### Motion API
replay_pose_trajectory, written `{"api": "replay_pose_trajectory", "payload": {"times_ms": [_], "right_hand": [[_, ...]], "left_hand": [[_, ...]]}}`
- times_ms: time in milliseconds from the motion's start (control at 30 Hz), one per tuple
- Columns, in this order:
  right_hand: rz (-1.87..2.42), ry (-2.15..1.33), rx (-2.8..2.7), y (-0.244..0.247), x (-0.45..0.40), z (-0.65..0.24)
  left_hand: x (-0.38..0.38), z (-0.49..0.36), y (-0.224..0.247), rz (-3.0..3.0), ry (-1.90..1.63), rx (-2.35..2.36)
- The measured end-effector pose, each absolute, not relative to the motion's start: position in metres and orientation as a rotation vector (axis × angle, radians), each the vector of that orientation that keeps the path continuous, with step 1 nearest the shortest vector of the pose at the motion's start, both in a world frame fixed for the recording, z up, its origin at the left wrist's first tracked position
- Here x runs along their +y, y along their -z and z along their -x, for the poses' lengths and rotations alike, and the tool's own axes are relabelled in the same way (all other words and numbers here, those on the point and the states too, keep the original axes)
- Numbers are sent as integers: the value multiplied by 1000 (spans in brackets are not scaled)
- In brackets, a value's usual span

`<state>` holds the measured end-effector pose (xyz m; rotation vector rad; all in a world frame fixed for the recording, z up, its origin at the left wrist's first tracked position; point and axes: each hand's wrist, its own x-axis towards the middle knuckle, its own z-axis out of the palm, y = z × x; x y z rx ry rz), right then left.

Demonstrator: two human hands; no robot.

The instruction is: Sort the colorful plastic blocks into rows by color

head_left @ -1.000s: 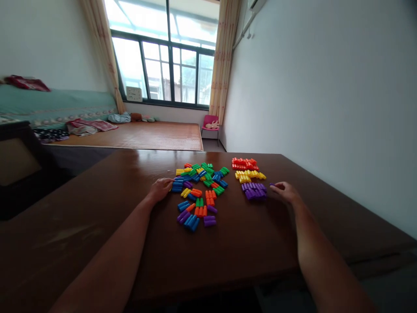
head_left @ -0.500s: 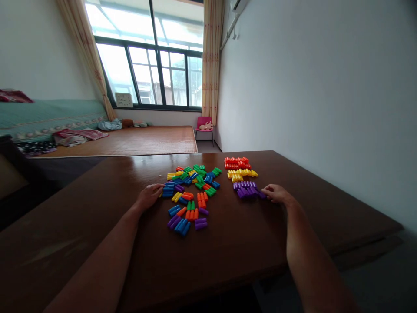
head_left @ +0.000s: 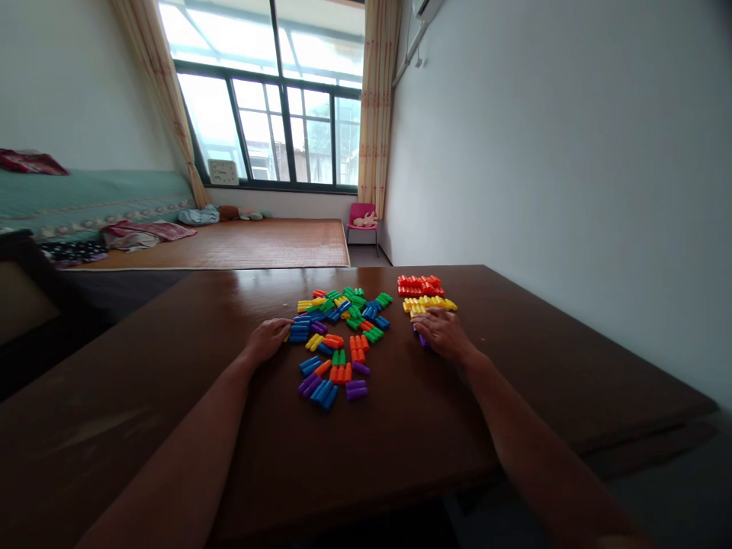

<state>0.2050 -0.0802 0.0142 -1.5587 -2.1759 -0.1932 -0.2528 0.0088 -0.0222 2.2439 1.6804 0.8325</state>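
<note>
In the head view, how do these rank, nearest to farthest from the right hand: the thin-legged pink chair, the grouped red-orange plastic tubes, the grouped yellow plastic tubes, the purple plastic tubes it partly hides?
Starting from the right hand:
1. Purple tubes: partly hidden by its fingers.
2. Yellow tubes: just beyond it.
3. Red-orange tubes: behind the yellow.
4. Pink chair: across the room.

The 2 bare forearms (head_left: 197,435) are reaching over the table (head_left: 412,435). Left of its middle, the left hand (head_left: 268,340) is curving its fingers inward; right of it, the right hand (head_left: 443,333) is facing palm-down, fingers extending inward.
</note>
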Motion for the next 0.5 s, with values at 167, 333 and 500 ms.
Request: {"api": "replay_pose_trajectory", "payload": {"times_ms": [167, 333, 500], "right_hand": [[1622, 281, -2356, -7, -79, -187], [1515, 328, -2320, -13, -79, -160], [1253, 165, -2521, -27, -61, -71]], "left_hand": [[3, 248, 19, -2249, -845, 1678], [-1, 243, 17, -2271, -826, 1710], [-7, 241, 15, -2254, -820, 1731]]}}
